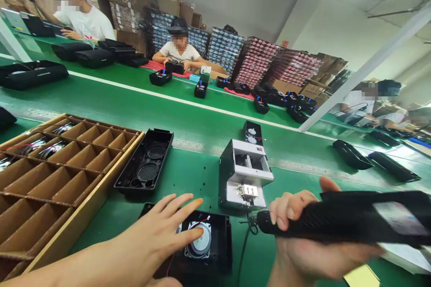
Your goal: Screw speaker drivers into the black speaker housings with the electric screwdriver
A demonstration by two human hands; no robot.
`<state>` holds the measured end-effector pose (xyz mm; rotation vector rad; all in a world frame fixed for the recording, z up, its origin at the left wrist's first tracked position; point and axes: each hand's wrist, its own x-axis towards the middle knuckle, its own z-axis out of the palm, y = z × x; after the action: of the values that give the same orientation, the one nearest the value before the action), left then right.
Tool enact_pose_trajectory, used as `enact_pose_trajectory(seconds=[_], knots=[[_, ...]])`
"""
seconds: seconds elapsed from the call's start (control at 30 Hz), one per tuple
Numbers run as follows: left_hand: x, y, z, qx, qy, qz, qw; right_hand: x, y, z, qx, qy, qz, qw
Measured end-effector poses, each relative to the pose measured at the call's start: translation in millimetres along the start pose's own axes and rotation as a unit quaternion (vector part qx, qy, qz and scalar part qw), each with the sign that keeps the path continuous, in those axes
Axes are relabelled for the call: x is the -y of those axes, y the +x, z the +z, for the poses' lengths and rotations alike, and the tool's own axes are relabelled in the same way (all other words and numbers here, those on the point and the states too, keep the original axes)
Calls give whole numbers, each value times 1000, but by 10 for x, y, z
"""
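My left hand [164, 228] is spread over a black speaker housing [220, 251], its fingers stretched out. One fingertip lies over the round silver speaker driver [201, 243] inside; whether it presses on the driver I cannot tell. Thin wires with a small white plug run across that driver. My right hand [303, 237] is wrapped round a black electric screwdriver [346, 217], held sideways with its tip towards the left. Beyond the hands stands a grey and black screw feeder [247, 175]. A second black housing [146, 161] with two round grilles lies to its left.
At left is a divided cardboard tray [84, 179] holding several drivers. A black cable [243, 246] hangs near the screwdriver tip. Behind the feeder lies another housing [252, 132]. Co-workers sit across the green bench [128, 103], and a white post [332, 94] rises at right.
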<state>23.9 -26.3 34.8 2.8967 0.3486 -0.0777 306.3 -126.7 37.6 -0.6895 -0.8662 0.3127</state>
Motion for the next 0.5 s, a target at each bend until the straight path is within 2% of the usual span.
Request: enact_pose_trajectory(seconds=[0.07, 0.13, 0.23, 0.3, 0.5], knots=[[-72, 50, 84, 59, -39, -22, 997, 108, -87, 80, 4, 28, 17, 999], [-53, 79, 220, 70, -58, -44, 995, 158, -195, 159, 12, 58, 33, 998], [19, 81, 416, 23, -45, -36, 998, 107, -378, 224, 47, 84, 62, 993], [38, 72, 481, -6, -29, -23, 999, 13, -498, 219, 67, 93, 85, 990], [15, 64, 442, -34, -6, -6, 999, -253, -723, 195, 76, 89, 112, 987]])
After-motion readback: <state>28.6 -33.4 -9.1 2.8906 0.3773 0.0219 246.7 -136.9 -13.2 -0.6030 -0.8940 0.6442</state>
